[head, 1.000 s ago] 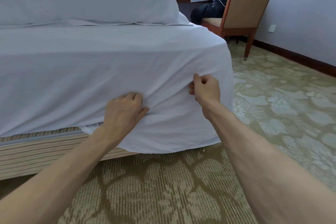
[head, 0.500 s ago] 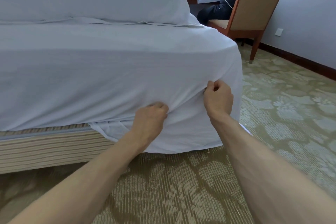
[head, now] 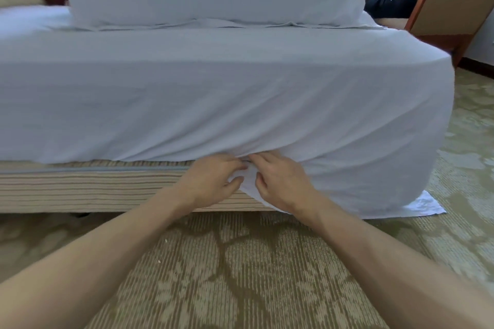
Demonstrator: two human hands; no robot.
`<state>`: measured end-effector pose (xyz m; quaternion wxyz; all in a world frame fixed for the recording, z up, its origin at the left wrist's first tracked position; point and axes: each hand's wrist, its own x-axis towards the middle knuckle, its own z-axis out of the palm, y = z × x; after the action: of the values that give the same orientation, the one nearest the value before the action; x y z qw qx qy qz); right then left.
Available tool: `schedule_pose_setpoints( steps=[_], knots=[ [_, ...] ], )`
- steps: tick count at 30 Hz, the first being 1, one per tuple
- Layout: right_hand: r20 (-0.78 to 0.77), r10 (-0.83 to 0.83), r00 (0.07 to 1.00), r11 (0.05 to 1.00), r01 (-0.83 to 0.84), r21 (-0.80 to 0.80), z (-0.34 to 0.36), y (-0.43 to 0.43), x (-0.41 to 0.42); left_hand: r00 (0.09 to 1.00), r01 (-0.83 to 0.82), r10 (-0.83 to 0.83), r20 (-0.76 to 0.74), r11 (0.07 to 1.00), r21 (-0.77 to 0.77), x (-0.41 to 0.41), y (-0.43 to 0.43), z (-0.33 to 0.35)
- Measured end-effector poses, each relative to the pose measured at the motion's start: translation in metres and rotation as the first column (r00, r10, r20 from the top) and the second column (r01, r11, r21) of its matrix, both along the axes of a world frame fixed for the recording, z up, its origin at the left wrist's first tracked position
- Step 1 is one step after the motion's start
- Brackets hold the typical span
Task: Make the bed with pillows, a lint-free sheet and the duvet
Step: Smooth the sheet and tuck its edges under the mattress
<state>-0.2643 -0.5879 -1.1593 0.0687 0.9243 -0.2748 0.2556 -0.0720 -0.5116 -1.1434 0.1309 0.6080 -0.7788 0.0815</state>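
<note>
Sheet lies stretched over the bed, one corner trailing onto the carpet. Left hand and right hand, fingers curled, pinch its hanging fold side by side.

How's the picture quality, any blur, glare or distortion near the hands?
Head view: soft light, no glare; the sheet looks bluish, faint shadows in folds above the left hand and right hand; wide-angle lens stretches both forearms; slightly soft overall.
</note>
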Motion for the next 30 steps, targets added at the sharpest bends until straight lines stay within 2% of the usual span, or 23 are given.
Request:
schedule_pose_setpoints(
  steps=[2, 3, 7, 9, 12, 14, 18, 25, 30],
  knots=[
    [-0.023, 0.017, 1.000, 1.000, -0.017, -0.013, -0.007, 0.006, 0.017, 0.997, -0.052, 0.062, 0.037, 0.975, -0.216, 0.032, 0.020, -0.005],
    [-0.029, 0.028, 0.999, 1.000, -0.028, -0.005, -0.010, 0.010, 0.025, 0.994, -0.086, 0.102, 0.047, 0.959, -0.270, 0.046, 0.028, -0.009],
    [-0.003, -0.008, 1.000, 0.999, 0.007, -0.048, -0.019, 0.013, 0.051, 0.968, -0.203, 0.232, 0.099, 0.949, -0.241, 0.073, 0.042, -0.024],
    [0.056, -0.045, 0.997, 0.996, 0.050, -0.079, -0.019, 0.014, 0.062, 0.960, -0.248, 0.272, 0.066, 0.937, -0.247, 0.073, 0.041, -0.028],
    [0.166, -0.053, 0.985, 0.971, 0.090, -0.223, -0.012, 0.012, 0.071, 0.943, -0.324, 0.330, -0.044, 0.879, -0.350, 0.069, 0.032, -0.023],
    [0.172, -0.052, 0.984, 0.935, 0.109, -0.339, -0.007, 0.004, 0.072, 0.926, -0.370, 0.364, -0.098, 0.828, -0.422, 0.068, 0.024, -0.020],
    [0.175, -0.065, 0.982, 0.891, 0.136, -0.434, -0.008, -0.016, 0.071, 0.936, -0.325, 0.346, -0.057, 0.792, -0.517, 0.068, 0.014, -0.024],
    [0.189, -0.022, 0.982, 0.895, 0.104, -0.434, -0.031, -0.023, 0.058, 0.956, -0.290, 0.274, -0.104, 0.825, -0.485, 0.067, 0.018, -0.041],
    [0.192, -0.011, 0.981, 0.901, 0.093, -0.423, -0.031, -0.019, 0.058, 0.907, -0.421, 0.367, -0.208, 0.812, -0.404, 0.059, 0.012, -0.038]
  ],
)
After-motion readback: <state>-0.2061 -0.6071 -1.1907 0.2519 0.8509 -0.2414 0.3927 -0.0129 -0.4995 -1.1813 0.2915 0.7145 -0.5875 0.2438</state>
